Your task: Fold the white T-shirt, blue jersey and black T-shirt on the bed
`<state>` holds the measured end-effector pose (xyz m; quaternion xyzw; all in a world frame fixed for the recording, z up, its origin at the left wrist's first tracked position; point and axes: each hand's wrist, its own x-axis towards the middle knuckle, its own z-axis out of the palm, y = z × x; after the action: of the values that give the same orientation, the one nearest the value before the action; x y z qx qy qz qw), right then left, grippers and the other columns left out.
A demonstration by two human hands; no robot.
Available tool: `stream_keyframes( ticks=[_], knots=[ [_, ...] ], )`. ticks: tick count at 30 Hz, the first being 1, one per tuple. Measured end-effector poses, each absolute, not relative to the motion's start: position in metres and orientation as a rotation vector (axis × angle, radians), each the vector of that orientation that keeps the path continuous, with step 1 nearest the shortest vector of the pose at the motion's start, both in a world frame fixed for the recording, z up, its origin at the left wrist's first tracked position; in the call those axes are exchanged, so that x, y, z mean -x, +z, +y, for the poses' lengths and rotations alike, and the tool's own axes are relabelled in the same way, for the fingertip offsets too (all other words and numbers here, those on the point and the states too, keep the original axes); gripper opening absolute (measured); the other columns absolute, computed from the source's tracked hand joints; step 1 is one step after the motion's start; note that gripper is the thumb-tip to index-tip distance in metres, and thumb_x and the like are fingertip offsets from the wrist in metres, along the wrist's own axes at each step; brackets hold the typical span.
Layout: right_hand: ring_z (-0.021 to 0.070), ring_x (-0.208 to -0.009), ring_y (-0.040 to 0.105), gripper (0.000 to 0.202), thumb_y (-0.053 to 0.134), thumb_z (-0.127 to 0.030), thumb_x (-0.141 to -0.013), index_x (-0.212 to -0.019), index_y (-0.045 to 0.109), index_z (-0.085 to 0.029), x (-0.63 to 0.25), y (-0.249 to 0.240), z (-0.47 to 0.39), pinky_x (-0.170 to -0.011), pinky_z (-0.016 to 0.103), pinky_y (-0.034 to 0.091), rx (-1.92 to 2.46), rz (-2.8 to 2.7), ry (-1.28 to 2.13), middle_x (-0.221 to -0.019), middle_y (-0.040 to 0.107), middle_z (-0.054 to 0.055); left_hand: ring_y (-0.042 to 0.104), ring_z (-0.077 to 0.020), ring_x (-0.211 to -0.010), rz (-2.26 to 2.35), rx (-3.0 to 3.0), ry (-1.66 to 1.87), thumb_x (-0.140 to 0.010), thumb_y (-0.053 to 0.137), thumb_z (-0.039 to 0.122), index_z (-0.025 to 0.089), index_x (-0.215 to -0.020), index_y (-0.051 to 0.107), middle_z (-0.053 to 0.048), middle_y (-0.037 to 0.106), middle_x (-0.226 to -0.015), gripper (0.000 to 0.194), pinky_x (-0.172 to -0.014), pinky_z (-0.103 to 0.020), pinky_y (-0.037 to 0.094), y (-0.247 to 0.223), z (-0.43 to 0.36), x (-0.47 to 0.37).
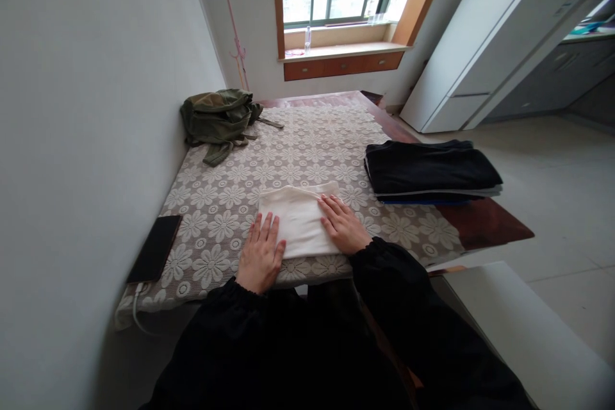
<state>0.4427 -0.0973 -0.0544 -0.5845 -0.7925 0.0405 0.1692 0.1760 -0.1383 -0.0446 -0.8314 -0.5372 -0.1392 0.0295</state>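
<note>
A folded white cloth garment [302,224] lies near the front edge of the table, roughly rectangular with a few soft creases. My left hand [260,253] rests flat on its left edge, fingers stretched out and pointing away from me. On its right side lies my right hand [343,224], palm down with the fingers extended toward the upper left. Neither hand grips the cloth. To the right sits a stack of folded dark clothes [430,170], black on top with grey and blue edges showing below.
A lace flower-patterned tablecloth [298,154] covers most of the table. At the back left, an olive-green backpack [218,118] sits against the wall. A dark tablet or phone [156,248] with a white cable lies at the left edge. A white bench or chair seat [523,327] stands at right.
</note>
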Motion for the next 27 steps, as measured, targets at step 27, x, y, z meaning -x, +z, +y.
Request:
stream_keyframes(
  ticks=[27],
  knots=[
    [0.0299,-0.155,0.029,0.059,0.036,-0.035,-0.103,-0.159,0.040,-0.017,-0.446,-0.063,-0.098,-0.127,0.050,0.025,1.590,-2.269,0.057,-0.164,0.041,0.010,0.029,-0.0247,-0.156,-1.502,2.657,-0.458,-0.102,0.039,0.027,0.023,-0.159,0.039,-0.004,0.038,-0.166,0.057,-0.128,-0.048,0.026,-0.040,-0.152,-0.211]
  ],
)
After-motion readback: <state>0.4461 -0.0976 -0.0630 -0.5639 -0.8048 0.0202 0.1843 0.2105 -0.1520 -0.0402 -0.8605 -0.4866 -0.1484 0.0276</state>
